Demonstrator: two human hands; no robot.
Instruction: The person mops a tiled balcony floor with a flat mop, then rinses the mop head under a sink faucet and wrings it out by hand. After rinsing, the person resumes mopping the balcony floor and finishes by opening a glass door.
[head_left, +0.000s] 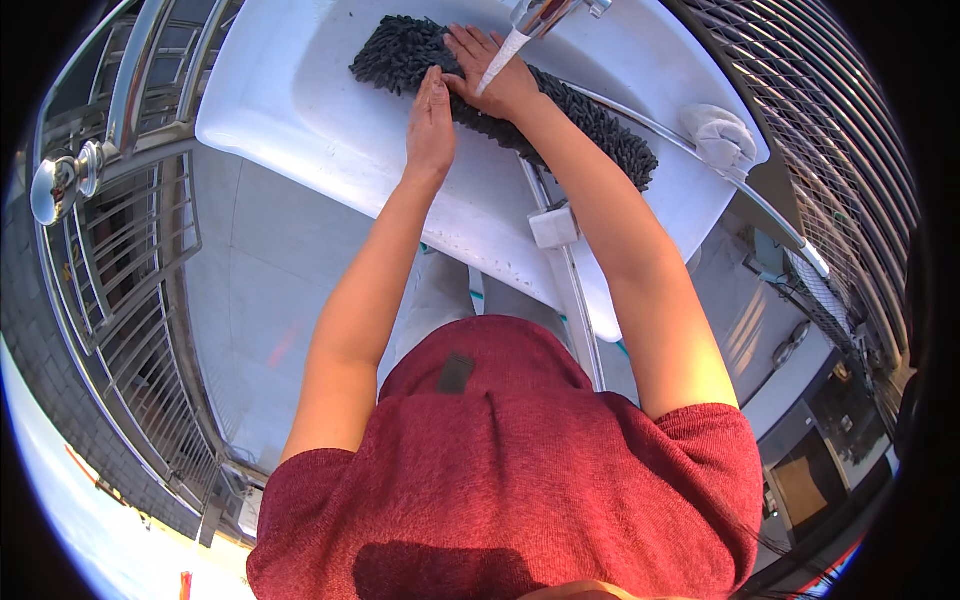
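A dark grey chenille mop head (600, 135) lies diagonally across a white sink basin (337, 142). My right hand (499, 79) rests flat on its upper side, fingers stretched out and a little apart. Water (501, 61) from a chrome faucet (541, 16) runs down onto the back of that hand. My left hand (433, 127) is turned edge-on at the mop's near side, its fingers straight and close to my right thumb; nothing shows in its grasp. From beneath the mop head a metal handle (576, 300) with a white block (553, 227) leans over the sink's front edge toward me.
A crumpled white cloth (718, 139) sits on the sink's right rim. Beside it a thin metal pole (765, 206) crosses the rim. Metal railings stand at the left (142, 247) and a barred mesh grille (832, 97) at the right. Pale floor tiles (262, 262) lie below.
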